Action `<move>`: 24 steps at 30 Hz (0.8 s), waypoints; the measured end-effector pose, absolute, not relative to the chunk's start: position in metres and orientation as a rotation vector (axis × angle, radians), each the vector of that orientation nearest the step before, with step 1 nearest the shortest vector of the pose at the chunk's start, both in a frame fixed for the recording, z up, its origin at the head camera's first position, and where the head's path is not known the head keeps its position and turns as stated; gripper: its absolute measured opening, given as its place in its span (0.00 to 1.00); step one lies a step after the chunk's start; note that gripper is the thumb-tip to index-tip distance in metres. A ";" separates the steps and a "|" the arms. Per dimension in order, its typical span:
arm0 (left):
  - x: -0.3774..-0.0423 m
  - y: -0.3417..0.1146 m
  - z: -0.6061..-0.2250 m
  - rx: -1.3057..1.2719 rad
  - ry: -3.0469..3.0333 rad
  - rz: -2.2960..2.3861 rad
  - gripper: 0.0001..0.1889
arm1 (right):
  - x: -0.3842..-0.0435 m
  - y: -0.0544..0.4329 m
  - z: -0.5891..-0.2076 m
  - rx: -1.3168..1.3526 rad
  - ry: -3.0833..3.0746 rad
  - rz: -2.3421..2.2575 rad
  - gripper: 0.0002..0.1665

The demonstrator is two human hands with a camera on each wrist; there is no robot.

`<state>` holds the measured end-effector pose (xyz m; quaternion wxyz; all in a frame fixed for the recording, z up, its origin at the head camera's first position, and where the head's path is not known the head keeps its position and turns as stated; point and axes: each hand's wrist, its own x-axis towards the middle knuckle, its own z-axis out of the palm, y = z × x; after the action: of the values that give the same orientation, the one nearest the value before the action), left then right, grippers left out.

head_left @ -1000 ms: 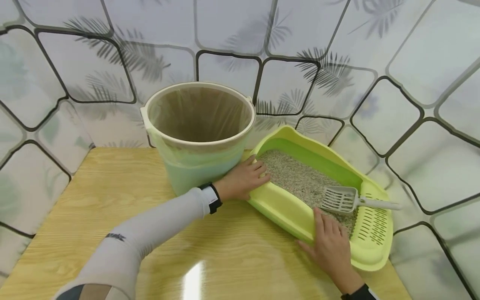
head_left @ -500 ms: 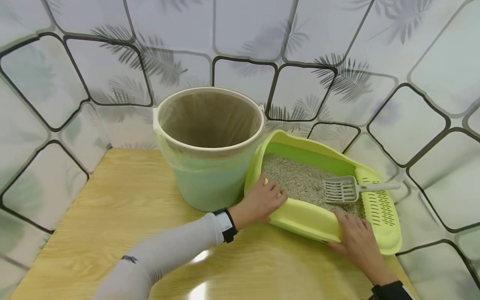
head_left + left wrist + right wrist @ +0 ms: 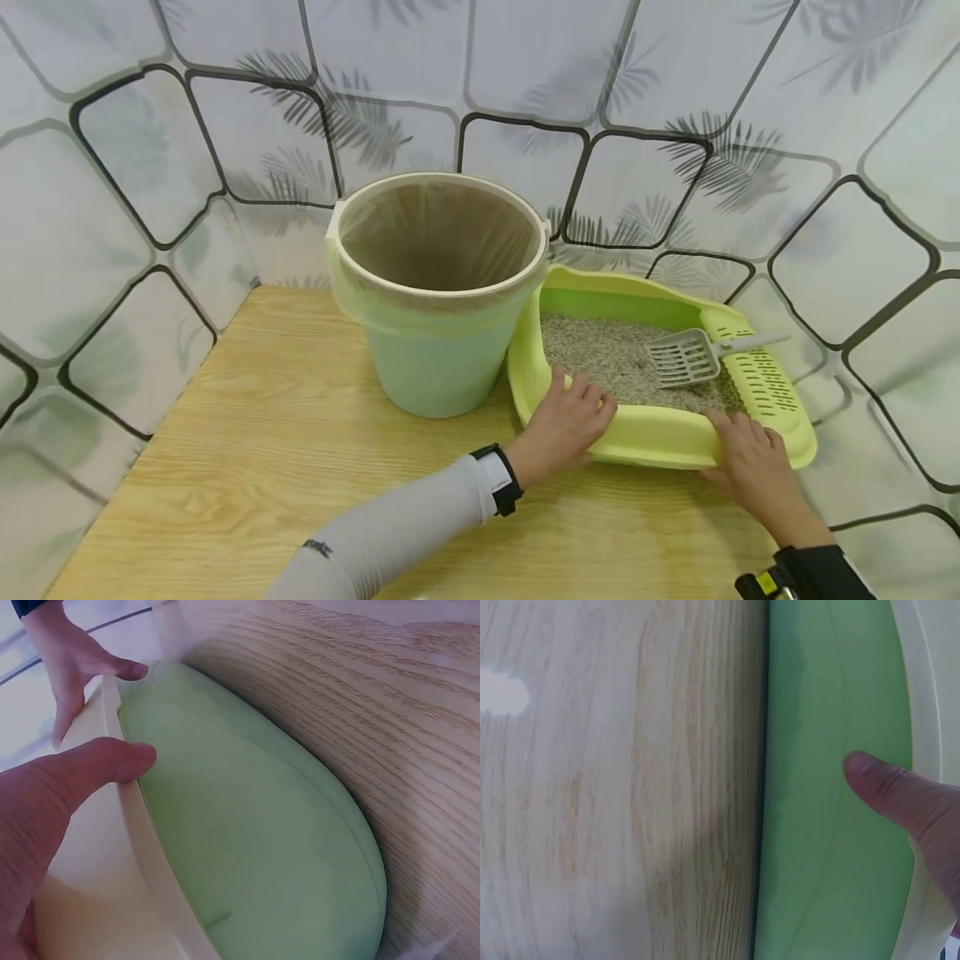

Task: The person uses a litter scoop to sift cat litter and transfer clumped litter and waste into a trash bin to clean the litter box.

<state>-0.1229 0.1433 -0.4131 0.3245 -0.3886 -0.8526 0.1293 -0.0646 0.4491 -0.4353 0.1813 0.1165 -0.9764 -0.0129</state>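
A yellow-green litter box [image 3: 660,437] stands on the table, filled with grey-brown litter [image 3: 600,350]. My left hand [image 3: 570,421] grips its near rim towards the left, fingers over the edge. In the left wrist view the left thumb [image 3: 112,761] lies against the green outer wall. Further right, my right hand [image 3: 761,467] holds the same rim. Its thumb [image 3: 892,787] presses the outside wall in the right wrist view. On the litter rests a grey slotted litter scoop [image 3: 686,358], its handle lying over the perforated right end of the box.
A pale green bucket [image 3: 438,358] with a clear bag liner stands close to the box's left end. Patterned covering [image 3: 525,67] rises behind and at both sides of the wooden table [image 3: 285,417].
The litter box has turned under both hands: its right end has swung away and its left end nearer, so its near side now runs more crosswise. The scoop turned with it. The view shifted too.
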 end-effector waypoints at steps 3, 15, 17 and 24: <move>-0.128 0.140 -0.414 -1.015 -2.266 0.362 0.47 | -0.073 0.446 -0.437 0.352 -2.744 -0.034 0.62; -0.140 0.054 -0.356 -0.884 -1.980 -0.031 0.32 | -0.104 0.437 -0.416 0.323 -2.995 0.087 0.54; -0.152 0.017 -0.334 -0.815 -1.792 -0.165 0.28 | -0.113 0.444 -0.405 0.305 -3.053 0.160 0.45; -0.203 -0.071 -0.307 -0.690 -1.760 -0.444 0.24 | -0.172 0.483 -0.361 0.151 -3.223 0.176 0.44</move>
<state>-0.2034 -0.0709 -0.3066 0.5644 -0.2932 -0.7482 -0.1887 -0.1721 0.4831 -0.3614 -0.0448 0.0467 -0.9964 0.0544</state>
